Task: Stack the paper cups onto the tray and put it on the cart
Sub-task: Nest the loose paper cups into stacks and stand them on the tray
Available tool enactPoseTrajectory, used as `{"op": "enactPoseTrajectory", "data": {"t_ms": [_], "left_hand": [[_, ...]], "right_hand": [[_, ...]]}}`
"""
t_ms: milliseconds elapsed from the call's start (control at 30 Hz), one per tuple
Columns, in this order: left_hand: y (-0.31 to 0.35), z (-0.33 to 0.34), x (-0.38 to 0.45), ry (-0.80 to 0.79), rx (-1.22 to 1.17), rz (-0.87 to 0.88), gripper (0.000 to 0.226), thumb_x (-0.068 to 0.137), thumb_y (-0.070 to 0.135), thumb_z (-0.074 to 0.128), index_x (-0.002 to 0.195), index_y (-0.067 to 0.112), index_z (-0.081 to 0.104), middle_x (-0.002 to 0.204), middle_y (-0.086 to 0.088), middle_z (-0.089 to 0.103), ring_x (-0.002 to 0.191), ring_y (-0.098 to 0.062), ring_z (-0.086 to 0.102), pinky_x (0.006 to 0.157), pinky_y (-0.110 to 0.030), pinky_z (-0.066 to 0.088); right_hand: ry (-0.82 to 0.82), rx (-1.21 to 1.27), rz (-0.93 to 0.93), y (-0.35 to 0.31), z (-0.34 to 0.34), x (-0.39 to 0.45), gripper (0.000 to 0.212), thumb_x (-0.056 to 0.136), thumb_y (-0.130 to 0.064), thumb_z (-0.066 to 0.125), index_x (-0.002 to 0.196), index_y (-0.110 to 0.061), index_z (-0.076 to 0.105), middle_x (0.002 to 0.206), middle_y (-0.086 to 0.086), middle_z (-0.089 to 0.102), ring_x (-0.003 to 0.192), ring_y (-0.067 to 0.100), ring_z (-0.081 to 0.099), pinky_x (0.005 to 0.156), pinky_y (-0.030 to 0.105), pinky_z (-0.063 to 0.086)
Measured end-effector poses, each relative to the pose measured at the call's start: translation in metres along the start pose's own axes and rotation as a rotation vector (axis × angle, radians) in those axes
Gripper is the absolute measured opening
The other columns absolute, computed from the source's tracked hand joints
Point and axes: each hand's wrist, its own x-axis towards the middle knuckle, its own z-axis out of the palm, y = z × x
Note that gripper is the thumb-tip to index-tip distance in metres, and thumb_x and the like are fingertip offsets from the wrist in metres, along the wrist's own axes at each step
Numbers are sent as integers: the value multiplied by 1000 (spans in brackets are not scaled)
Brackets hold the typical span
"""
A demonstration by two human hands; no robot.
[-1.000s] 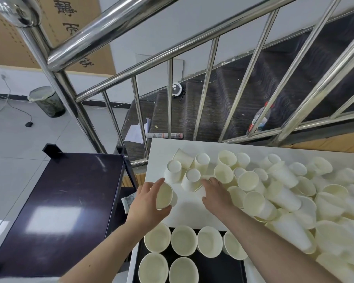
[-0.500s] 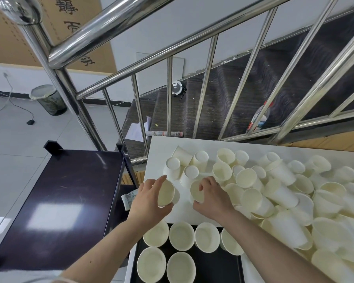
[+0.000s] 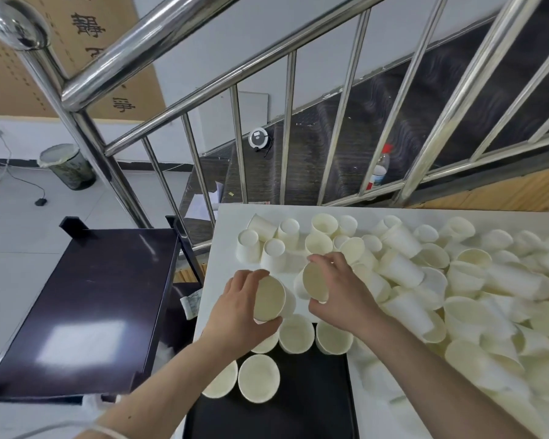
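Paper cups, cream-white and tapered, occupy both hands above the far edge of the flat black rectangular tray (image 3: 311,394). The left hand (image 3: 238,312) reaches forward with the forearm angled up from the lower left; its grip is closed round one paper cup (image 3: 268,298), thumb under the rim, fingers over the top, mouth tilted toward the camera. The right hand (image 3: 339,296) comes in from the lower right; its grip pinches a second paper cup (image 3: 314,282) by the rim, mouth also facing the camera. The two held cups sit just beside each other, apart.

Below the grips, five upright cups (image 3: 259,378) stand on the tray. Right of and beyond the right grip, a heap of loose cups (image 3: 457,280) covers the white table (image 3: 222,280). Left of the left grip stands the dark glossy cart (image 3: 92,299).

Dark brush characters on the tan wall panel (image 3: 86,42) are not legible.

Compared with half a second ago, the right hand has lifted its cup clear of the table, and both cups have drawn closer together.
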Motion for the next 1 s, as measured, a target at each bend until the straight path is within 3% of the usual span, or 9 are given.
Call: {"op": "enactPoseTrajectory", "data": {"t_ms": [167,400,533,800,1000], "left_hand": [[22,12,-20,-89,28,93,78,68,52,72,134,33,36,124,14,36,110,-8,45,85,-21,43],[28,35,-43,-256,128,160,77,64,60,65,131,35,36,119,14,38,106,-11,48,85,-26,44],[30,48,-50,-319,229,187,75,68,55,63,134,33,36,123,9,38,111,-14,43,88,-24,39],[18,74,-55,-421,353,200,74,69,51,60,135,32,32,130,4,30,117,-20,37,97,-30,36],[11,81,-56,-416,348,216,72,65,50,59,130,32,34,128,2,34,111,-22,42,91,-32,41]], "right_hand": [[-67,-5,22,5,-21,-44,74,76,-30,66,141,-32,31,130,-9,29,107,14,50,82,33,50],[-239,-117,22,15,-24,-84,71,75,-30,69,138,-28,35,130,-8,29,86,12,52,59,18,35],[-315,-183,40,20,-15,-94,70,75,-32,71,136,-25,36,133,-4,28,90,17,56,62,22,38],[-413,-306,19,21,15,-99,79,70,-36,79,135,-23,35,138,3,27,115,26,49,87,36,50],[-405,-322,4,22,16,-101,71,72,-26,73,132,-21,36,136,3,28,104,24,54,75,33,49]]}}
